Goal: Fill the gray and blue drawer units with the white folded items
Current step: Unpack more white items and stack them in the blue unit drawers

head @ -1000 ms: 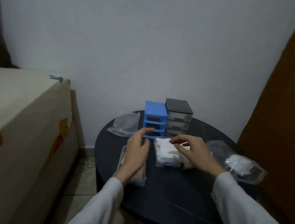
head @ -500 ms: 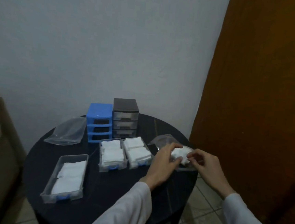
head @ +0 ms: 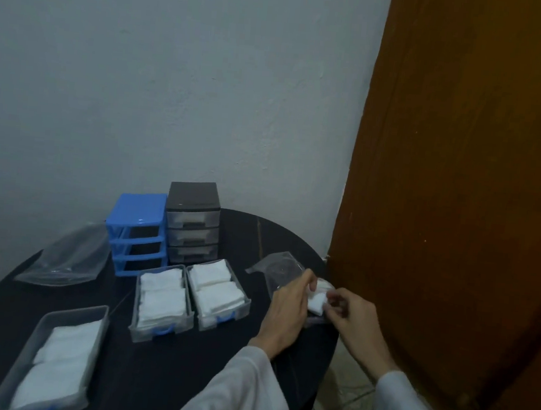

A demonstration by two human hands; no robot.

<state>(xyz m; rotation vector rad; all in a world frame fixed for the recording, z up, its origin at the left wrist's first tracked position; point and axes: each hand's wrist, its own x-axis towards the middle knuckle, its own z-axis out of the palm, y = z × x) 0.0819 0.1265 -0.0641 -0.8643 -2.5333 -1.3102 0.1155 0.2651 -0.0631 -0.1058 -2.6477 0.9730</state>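
Both hands work at the table's (head: 156, 374) three o'clock edge, over a clear plastic bag (head: 278, 269) lying there. The left hand (head: 287, 314) has its grip curled round the near end of the bag, fingertips pressing on a white folded item (head: 316, 302). The right hand (head: 355, 320) pinches that same white piece from the other side, fingers bent, so the two hands meet on it.

Back at twelve o'clock stand the two drawer units, side by side and touching: the blue drawer unit (head: 136, 225) with all three slots open and dark, and the gray drawer unit (head: 193, 222) just right of it with its three clear drawers pushed in.

In front of them, toward the middle of the round black table, two clear drawers with blue handles sit side by side, the left drawer (head: 164, 300) and the right drawer (head: 217, 293), each packed with white folded items. A third drawer (head: 53, 359), also holding white pieces, lies at about eight o'clock near the table's edge. A second, flat plastic bag (head: 68, 256) rests at ten o'clock, left of the blue unit.
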